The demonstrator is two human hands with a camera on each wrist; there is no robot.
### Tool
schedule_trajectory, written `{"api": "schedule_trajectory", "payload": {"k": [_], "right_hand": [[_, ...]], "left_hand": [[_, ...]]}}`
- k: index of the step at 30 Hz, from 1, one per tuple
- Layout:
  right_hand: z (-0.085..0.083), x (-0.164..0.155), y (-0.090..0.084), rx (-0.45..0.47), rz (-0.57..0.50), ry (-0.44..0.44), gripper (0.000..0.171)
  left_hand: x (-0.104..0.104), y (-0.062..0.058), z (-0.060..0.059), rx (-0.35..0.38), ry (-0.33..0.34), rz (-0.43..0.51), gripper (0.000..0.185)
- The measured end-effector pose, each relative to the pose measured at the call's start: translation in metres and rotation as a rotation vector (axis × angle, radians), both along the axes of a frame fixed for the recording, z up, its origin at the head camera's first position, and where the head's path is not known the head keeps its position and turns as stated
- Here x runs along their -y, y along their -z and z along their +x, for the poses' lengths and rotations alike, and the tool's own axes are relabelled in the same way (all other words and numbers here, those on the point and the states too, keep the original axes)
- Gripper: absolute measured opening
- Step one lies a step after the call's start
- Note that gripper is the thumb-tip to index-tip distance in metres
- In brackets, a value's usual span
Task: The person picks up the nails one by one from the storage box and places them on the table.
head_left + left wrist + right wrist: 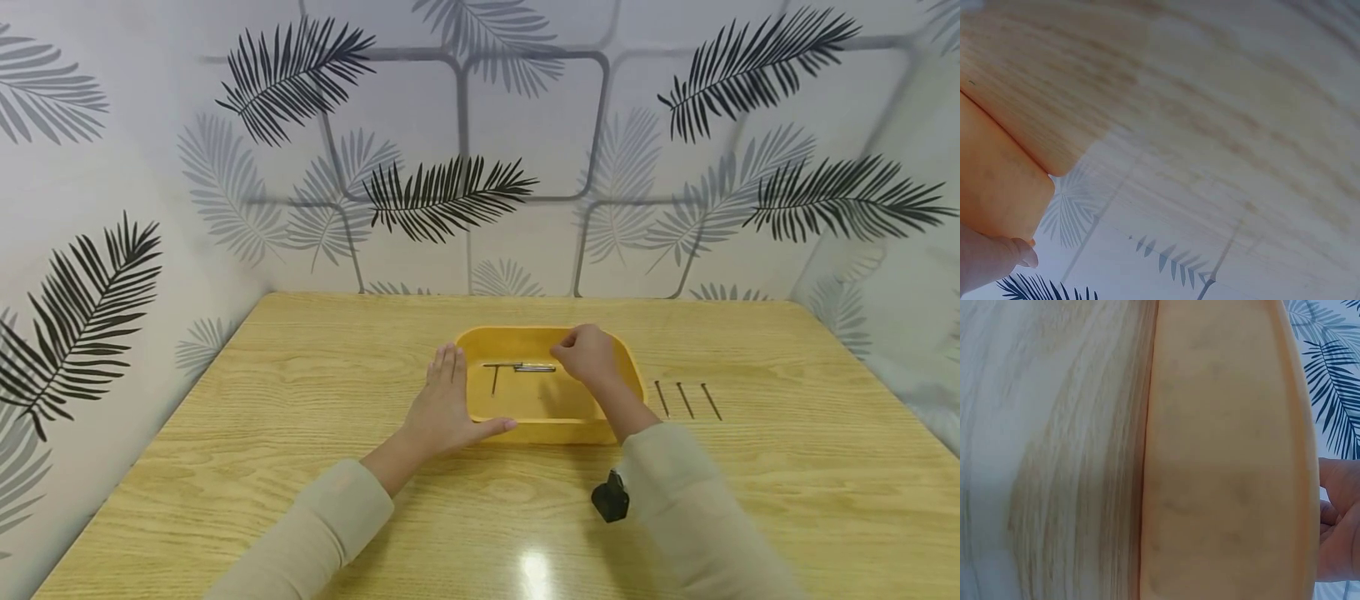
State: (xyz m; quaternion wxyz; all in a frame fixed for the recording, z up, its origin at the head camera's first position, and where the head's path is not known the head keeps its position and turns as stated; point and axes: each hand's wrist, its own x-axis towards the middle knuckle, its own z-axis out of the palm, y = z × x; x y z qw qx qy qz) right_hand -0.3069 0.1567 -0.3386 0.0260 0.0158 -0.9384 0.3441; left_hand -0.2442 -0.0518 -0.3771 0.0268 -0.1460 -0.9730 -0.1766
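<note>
1. the wooden table [300, 467] is taking up most of the head view, its near edge cut off.
2. the yellow tray [480, 340] is sitting at the table's middle; both wrist views are showing only blurred stretches of its wall.
3. the left hand [442, 408] is resting against the tray's left side, fingers straight, thumb lying along the front wall.
4. the right hand [588, 354] is hovering inside the tray, fingers curling together at the end of a nail [534, 367]; whether they are pinching it is hard to tell.
5. a small black object [611, 497], partly hidden by the right sleeve, is lying near the front.
6. two more nails [495, 377] are lying in the tray, thin and faint.
7. three nails [685, 400] are lying in a row just right of the tray.
</note>
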Motion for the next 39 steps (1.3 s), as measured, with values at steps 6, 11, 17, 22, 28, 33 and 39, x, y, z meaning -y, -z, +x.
{"api": "schedule_trajectory", "payload": {"k": [6, 11, 17, 22, 28, 33, 39], "right_hand": [[0.001, 0.014, 0.006, -0.015, 0.002, -0.016, 0.021], [0.000, 0.026, 0.013, 0.004, -0.043, -0.014, 0.019], [0.000, 0.043, 0.018, 0.037, -0.052, -0.018, 0.018], [0.000, 0.055, 0.018, 0.060, -0.055, -0.038, 0.019], [0.000, 0.063, 0.020, 0.060, -0.055, -0.061, 0.023], [-0.001, 0.066, 0.022, 0.060, -0.066, -0.078, 0.042], [0.000, 0.072, 0.024, 0.104, -0.023, -0.123, 0.045]], "left_hand": [[0.001, 0.000, 0.000, -0.002, 0.001, 0.010, 0.116], [0.001, -0.001, 0.000, 0.007, 0.000, 0.010, 0.116], [0.001, -0.002, 0.000, -0.008, 0.000, -0.002, 0.116], [0.003, -0.003, 0.000, -0.007, 0.010, -0.009, 0.116], [0.004, -0.005, 0.000, -0.007, 0.015, -0.005, 0.116], [0.004, -0.006, -0.001, -0.010, 0.018, -0.003, 0.115], [0.006, -0.004, 0.000, -0.009, 0.030, 0.000, 0.116]]}}
